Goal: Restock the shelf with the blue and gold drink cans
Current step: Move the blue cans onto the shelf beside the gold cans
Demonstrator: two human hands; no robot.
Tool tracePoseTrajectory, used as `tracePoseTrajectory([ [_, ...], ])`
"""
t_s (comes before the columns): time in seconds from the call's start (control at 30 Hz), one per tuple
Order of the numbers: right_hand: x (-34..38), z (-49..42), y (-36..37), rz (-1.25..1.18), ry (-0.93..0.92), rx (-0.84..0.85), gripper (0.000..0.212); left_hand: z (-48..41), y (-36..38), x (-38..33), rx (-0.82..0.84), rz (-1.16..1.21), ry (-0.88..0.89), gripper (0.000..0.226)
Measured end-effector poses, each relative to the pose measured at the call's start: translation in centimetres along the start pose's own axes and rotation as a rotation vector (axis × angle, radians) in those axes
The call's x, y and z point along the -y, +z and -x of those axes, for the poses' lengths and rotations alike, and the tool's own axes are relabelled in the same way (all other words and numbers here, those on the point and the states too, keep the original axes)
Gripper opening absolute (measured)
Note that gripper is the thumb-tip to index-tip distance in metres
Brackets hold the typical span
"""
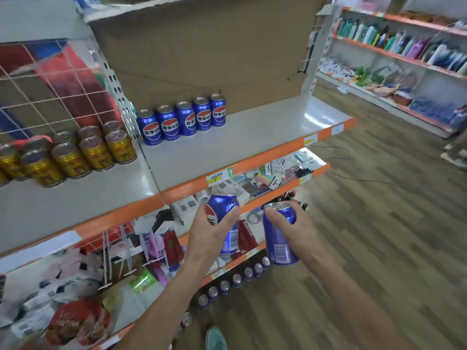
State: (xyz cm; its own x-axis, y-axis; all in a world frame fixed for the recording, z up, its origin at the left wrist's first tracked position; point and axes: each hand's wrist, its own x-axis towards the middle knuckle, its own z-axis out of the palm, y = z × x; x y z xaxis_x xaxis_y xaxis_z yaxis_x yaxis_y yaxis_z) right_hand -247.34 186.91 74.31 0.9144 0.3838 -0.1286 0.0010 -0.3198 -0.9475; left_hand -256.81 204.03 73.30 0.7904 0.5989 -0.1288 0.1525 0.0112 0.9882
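My left hand [211, 232] grips a blue drink can [228, 238] upright, below the front edge of the grey shelf [227, 147]. My right hand [295, 229] holds a second blue can [279, 245], tilted slightly, just to the right of the first. Both cans hang in front of the lower shelves. On the grey shelf a row of several blue cans [182, 118] stands at the back left. Several gold cans [73, 152] stand in two rows on the adjoining shelf section to the left.
More blue cans [235, 280] line the wooden floor along the shelf base. Lower shelves hold small packaged goods. A wire grid panel [50, 84] stands behind the gold cans. Another stocked shelf unit [404, 59] is at the right. My shoe [214, 339] shows at the bottom.
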Motion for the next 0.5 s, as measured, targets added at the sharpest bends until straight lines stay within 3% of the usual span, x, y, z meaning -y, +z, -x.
tracePoseTrajectory([
  [0.17, 1.1, -5.9, 0.8, -0.007, -0.019, 0.018, 0.037, -4.7, -0.5, -0.2, -0.041, 0.025, -0.027, 0.043],
  [0.3, 2.0, -10.2, 2.7, 0.023, -0.010, 0.092, 0.078, -7.2, -1.8, -0.7, -0.114, -0.001, -0.021, 0.051],
  [0.5, 4.4, -16.2, 6.6, 0.009, -0.079, 0.247, 0.040, -11.5, -4.4, -0.6, -0.310, -0.028, -0.048, 0.041],
])
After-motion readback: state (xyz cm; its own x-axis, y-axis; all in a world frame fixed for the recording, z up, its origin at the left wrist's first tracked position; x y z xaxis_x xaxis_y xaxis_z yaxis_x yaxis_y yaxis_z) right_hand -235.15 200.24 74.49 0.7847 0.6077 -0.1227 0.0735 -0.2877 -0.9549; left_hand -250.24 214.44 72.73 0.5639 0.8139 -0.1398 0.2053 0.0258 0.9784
